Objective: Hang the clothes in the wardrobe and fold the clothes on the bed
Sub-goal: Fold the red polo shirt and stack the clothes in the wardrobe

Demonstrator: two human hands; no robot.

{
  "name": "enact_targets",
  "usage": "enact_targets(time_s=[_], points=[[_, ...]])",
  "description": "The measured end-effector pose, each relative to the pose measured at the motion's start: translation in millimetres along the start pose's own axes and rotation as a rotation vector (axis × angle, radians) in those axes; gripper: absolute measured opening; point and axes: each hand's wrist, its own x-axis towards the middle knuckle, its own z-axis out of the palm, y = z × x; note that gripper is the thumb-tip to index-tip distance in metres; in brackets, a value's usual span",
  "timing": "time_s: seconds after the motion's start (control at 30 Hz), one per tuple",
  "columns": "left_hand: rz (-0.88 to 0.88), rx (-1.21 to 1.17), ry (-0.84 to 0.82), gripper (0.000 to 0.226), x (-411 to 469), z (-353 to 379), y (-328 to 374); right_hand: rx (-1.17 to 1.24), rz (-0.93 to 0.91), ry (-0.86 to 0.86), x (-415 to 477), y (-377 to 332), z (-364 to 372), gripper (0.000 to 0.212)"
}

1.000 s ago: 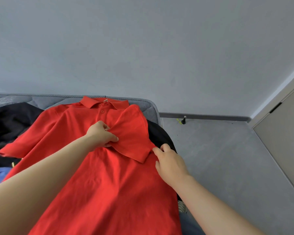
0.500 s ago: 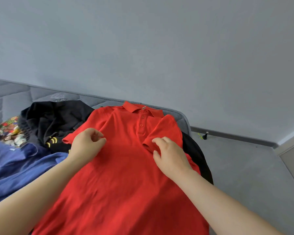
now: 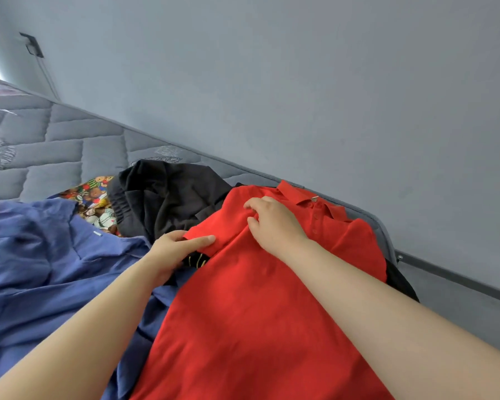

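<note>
1. The left hand (image 3: 176,247) has left the polo's (image 3: 257,313) chest and now pinches the hem of the near sleeve (image 3: 211,229), thumb on top and fingers underneath.
2. The right hand (image 3: 274,223) has crossed over from the polo's far edge. It now sits just beyond the left hand, at the shoulder above that sleeve, with fingers curled. It seems to nip a small ridge of cloth there.
3. The polo lies face up on the bed (image 3: 41,145), collar away from both hands and body running back under the forearms. The sleeve beyond the right hand looks already turned in over the chest.
4. Both hands have therefore moved from one side of the polo to the other. I judge the first sleeve fold done and the second about to start, with the right hand holding the shoulder as a hinge.
5. A black garment (image 3: 168,197) lies partly under the sleeve by the left hand. A blue shirt (image 3: 41,255) lies further out on that side. Either could drag along if the sleeve is lifted carelessly.
</note>
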Motion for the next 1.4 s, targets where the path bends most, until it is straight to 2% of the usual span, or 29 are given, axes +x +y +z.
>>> enact_targets(time_s=[0.1, 0.27, 0.4, 0.47, 0.53, 0.63, 0.73, 0.8, 0.9, 1.07, 1.13, 1.2, 1.23, 1.3, 1.33, 1.4], points=[[-0.036, -0.107, 0.004, 0.013, 8.6, -6.0, -1.3, -0.05, -0.032, -0.089, 32.0, -5.8, 3.0, 0.043], [-0.053, -0.235, 0.063, 0.005, 22.5, -8.9, -8.7, -0.257, -0.105, -0.336, 71.3, -14.4, 9.0, 0.07], [-0.01, -0.229, 0.249, 0.009, 29.9, -13.3, -22.2, -0.461, -0.081, -0.461, 92.3, -23.3, 11.3, 0.071], [0.006, -0.155, 0.327, 0.015, 29.7, -10.9, -24.4, -0.537, -0.095, -0.416, 97.0, -28.6, 11.2, 0.057], [0.058, -0.101, 0.384, 0.018, 27.3, -7.7, -19.6, -0.53, -0.125, -0.291, 100.3, -31.4, 10.3, 0.039], [0.304, 0.011, 0.544, 0.018, 23.2, -8.7, 10.4, -0.288, -0.077, -0.098, 105.4, -26.6, 3.4, 0.022], [0.583, 0.219, 0.655, 0.019, 18.5, -12.0, 65.7, 0.018, 0.063, 0.073, 110.6, -16.8, -11.3, 0.018], [0.704, 0.341, 0.629, 0.019, 17.7, -10.0, 101.6, 0.162, 0.15, 0.112, 113.0, -8.6, -20.4, 0.019], [0.824, 0.512, 0.56, 0.019, 16.6, -2.3, 127.2, 0.28, 0.229, 0.069, 111.3, 3.8, -27.8, 0.019], [0.878, 0.49, 0.542, 0.019, 2.9, 7.4, 130.4, 0.462, 0.238, 0.036, 100.6, 14.0, -29.8, 0.011], [0.967, 0.531, 0.53, 0.015, -8.9, 15.2, 131.7, 0.498, 0.217, 0.042, 95.4, 16.8, -33.6, 0.006], [1.07, 0.654, 0.374, 0.015, -25.3, 28.9, 126.1, 0.51, 0.21, 0.057, 86.0, 25.6, -38.2, 0.009], [1.059, 0.727, 0.21, 0.018, -32.5, 37.9, 117.4, 0.503, 0.218, 0.061, 78.5, 33.5, -39.5, 0.014], [0.859, 0.837, -0.134, 0.028, -43.5, 56.2, 94.4, 0.428, 0.255, 0.053, 59.0, 55.4, -41.4, 0.025], [0.754, 0.84, -0.223, 0.033, -45.9, 62.2, 83.0, 0.39, 0.283, 0.043, 47.4, 68.3, -42.5, 0.029], [0.705, 0.796, -0.176, 0.027, -41.3, 67.0, 67.7, 0.385, 0.342, 0.032, 23.0, 94.3, -45.9, 0.029]])
